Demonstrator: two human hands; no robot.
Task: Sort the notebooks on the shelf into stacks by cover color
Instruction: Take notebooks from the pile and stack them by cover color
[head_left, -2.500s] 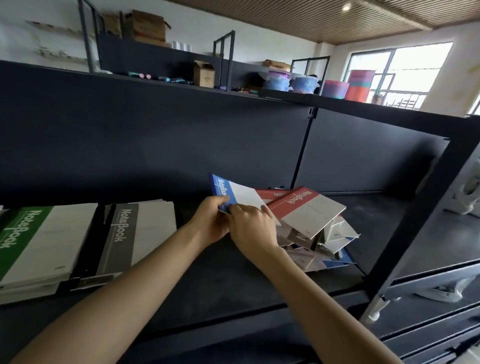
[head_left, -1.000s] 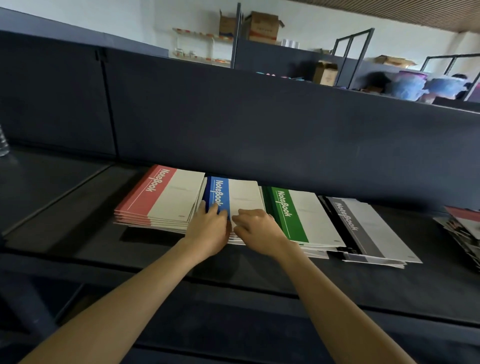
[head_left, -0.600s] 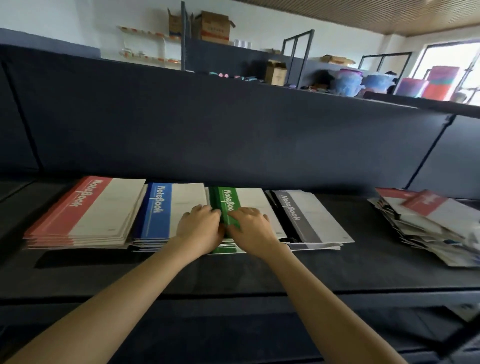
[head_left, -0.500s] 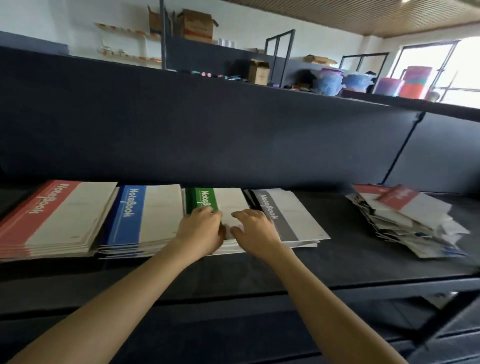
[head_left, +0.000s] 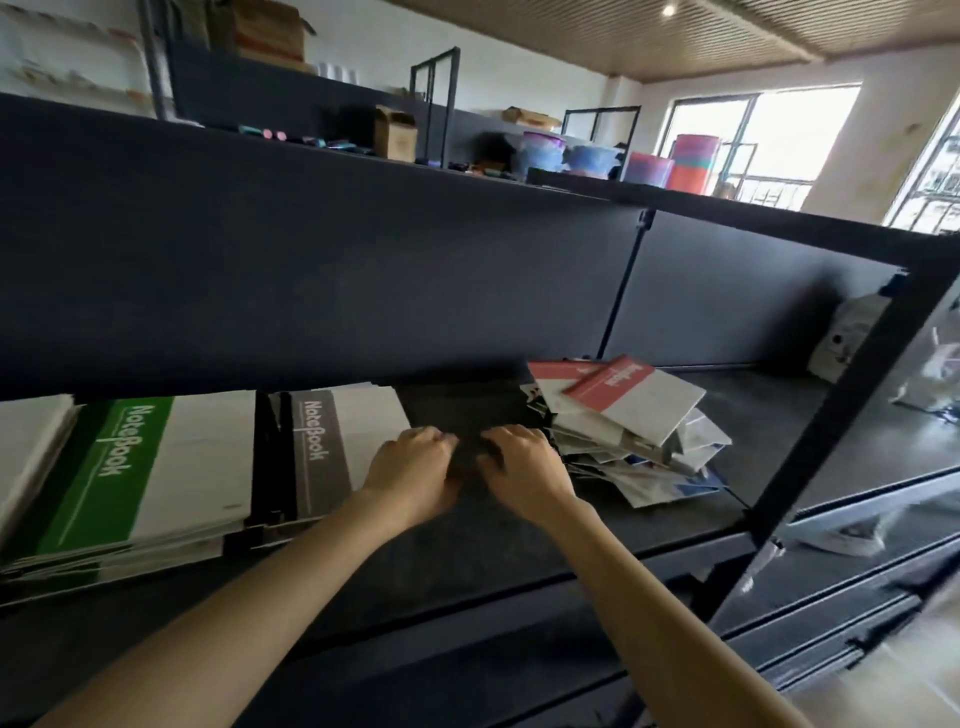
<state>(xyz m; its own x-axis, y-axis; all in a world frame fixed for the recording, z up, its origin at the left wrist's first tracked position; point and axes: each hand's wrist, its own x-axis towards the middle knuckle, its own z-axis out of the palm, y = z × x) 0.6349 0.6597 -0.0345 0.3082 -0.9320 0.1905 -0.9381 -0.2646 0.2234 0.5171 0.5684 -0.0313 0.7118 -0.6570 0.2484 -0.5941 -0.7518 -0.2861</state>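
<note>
A green-spined notebook stack (head_left: 135, 467) and a grey-spined stack (head_left: 332, 447) lie side by side at the left of the dark shelf (head_left: 467, 561). To the right sits a loose heap of mixed notebooks (head_left: 623, 441), topped by a red-spined one (head_left: 631, 397). My left hand (head_left: 413, 475) and right hand (head_left: 522, 470) hover close together over the bare shelf between the grey stack and the heap. Both have loosely curled fingers and hold nothing. My right hand is just left of the heap's edge.
A black upright post (head_left: 826, 410) frames the shelf at the right. The dark back panel (head_left: 311, 270) rises behind the stacks. Cardboard boxes (head_left: 395, 132) and coloured tubs (head_left: 649, 169) sit on top. Lower shelf rails run below right.
The blue notebook was laid on the blue stack at the left. My empty hands then swept right, past the green and grey stacks, to the heap's left edge; the view followed.
</note>
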